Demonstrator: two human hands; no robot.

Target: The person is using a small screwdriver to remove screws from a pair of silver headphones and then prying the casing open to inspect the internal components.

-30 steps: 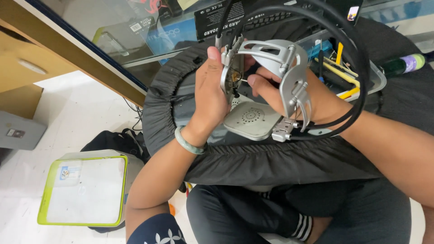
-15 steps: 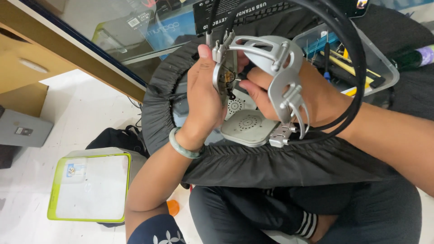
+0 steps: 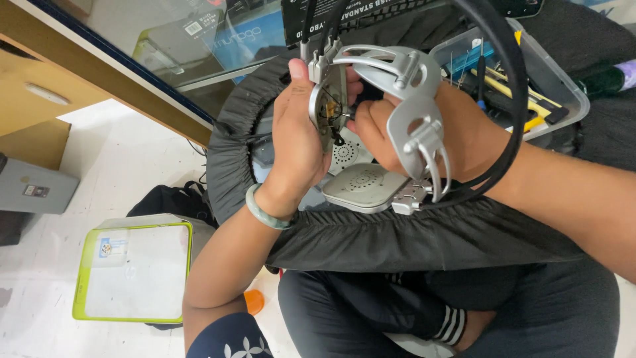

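Up close, a silver headset (image 3: 397, 99) with an open metal frame is held above a black cloth-covered tray (image 3: 397, 238). Its opened earcup (image 3: 329, 109), wires showing inside, sits in the left hand (image 3: 298, 139), fingers wrapped shut around it. The right hand (image 3: 424, 132) is pinched at those wires (whether it grips a tool I cannot tell). A black cable (image 3: 510, 99) loops over that wrist. Below lies a grey round cover (image 3: 364, 185); behind, a clear tool box (image 3: 536, 79); on the floor, a green-rimmed white lid (image 3: 132, 272)
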